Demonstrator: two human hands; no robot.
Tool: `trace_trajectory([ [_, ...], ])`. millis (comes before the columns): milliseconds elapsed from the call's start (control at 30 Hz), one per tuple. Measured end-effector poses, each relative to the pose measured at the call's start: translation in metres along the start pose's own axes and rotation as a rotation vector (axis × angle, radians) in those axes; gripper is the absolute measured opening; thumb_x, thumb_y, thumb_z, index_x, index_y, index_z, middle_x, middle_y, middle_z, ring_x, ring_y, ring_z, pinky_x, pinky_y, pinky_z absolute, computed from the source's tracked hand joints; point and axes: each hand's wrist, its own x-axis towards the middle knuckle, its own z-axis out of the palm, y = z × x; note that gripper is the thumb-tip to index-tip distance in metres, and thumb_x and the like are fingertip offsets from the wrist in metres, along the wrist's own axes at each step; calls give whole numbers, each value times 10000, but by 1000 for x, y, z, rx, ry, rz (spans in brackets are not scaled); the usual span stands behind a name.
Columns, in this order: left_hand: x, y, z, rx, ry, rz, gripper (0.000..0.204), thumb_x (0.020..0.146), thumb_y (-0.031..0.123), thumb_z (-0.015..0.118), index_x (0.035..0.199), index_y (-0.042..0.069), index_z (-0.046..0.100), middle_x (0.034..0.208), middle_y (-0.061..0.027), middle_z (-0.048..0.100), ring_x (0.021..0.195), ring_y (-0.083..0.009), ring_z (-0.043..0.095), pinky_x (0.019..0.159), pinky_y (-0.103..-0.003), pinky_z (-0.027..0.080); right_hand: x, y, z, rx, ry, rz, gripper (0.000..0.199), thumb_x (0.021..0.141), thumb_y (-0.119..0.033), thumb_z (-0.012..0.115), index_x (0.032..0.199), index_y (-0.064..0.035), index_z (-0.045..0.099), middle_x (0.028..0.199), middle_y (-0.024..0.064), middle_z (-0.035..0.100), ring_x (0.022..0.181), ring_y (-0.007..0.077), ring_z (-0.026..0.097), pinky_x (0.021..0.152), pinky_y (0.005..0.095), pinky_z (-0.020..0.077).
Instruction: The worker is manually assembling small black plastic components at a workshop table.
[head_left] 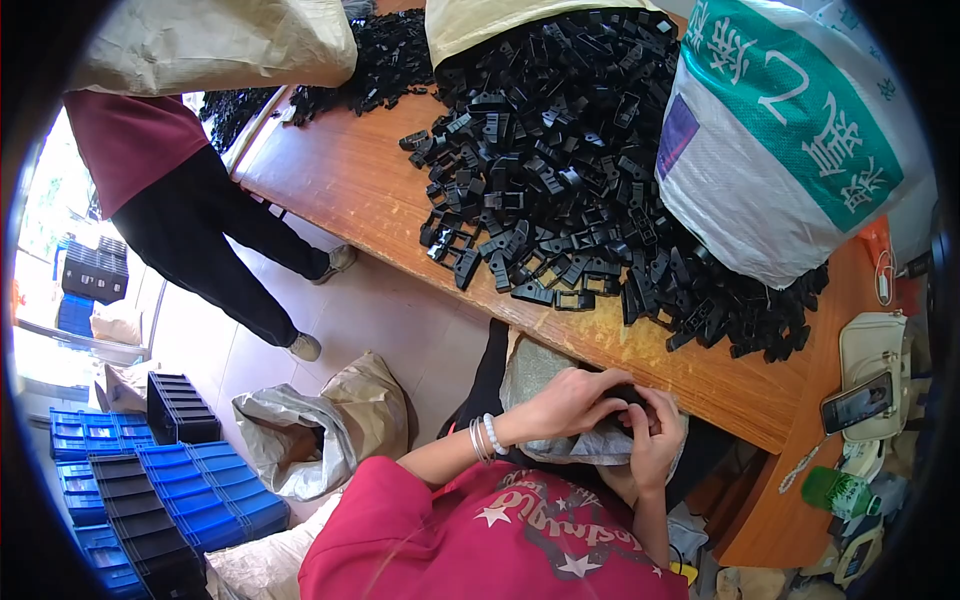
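Note:
Between my hands, in front of the table edge, is a small black plastic part, mostly hidden by fingers. My left hand, with beads and bangles at the wrist, is closed on it from the left. From the right, my right hand is closed on it too, its fingers curled in. Just below both hands is the open mouth of a pale woven sack. A big heap of black plastic parts lies on the wooden table beyond.
A white and green woven sack lies against the heap's right side. At right are a phone, a beige bag and a green bottle. Another sack and blue crates stand left; a person stands beyond.

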Motion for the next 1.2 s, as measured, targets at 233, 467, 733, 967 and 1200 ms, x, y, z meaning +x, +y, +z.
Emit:
trace_trajectory([
  [233,-4,-5,7,29,4,33,345,862,182,659,1159,37,561,796,-182,645,714,-371,630,612,-441,494,-4,6,-2,-179,20,-117,209,824,54,640,1033,56,648,993,144,620,828,208,626,697,273,509],
  [467,-15,-17,12,167,32,26,295,862,187,654,1103,30,589,865,-182,661,748,-369,633,621,-446,498,-8,11,-2,-393,-128,-65,230,812,19,657,1041,44,652,958,191,632,818,320,635,716,348,510],
  [733,-18,-17,5,91,173,21,217,848,149,663,1020,24,616,823,-173,655,752,-366,638,623,-435,504,-13,27,-5,-588,-200,-79,177,819,-53,643,981,11,672,943,206,638,833,399,620,733,432,494],
  [967,-16,-12,-41,319,633,-16,71,801,7,702,868,9,676,787,-123,676,655,-206,656,589,-284,506,-8,19,0,-527,-211,-73,98,827,-51,635,890,13,671,864,174,656,795,363,630,710,410,502],
  [1200,10,-14,-56,712,536,5,289,817,89,688,1088,32,606,955,-126,554,762,-278,600,595,-352,491,29,-14,4,-485,26,-376,102,798,14,666,899,4,654,816,149,643,733,325,634,627,376,496],
])
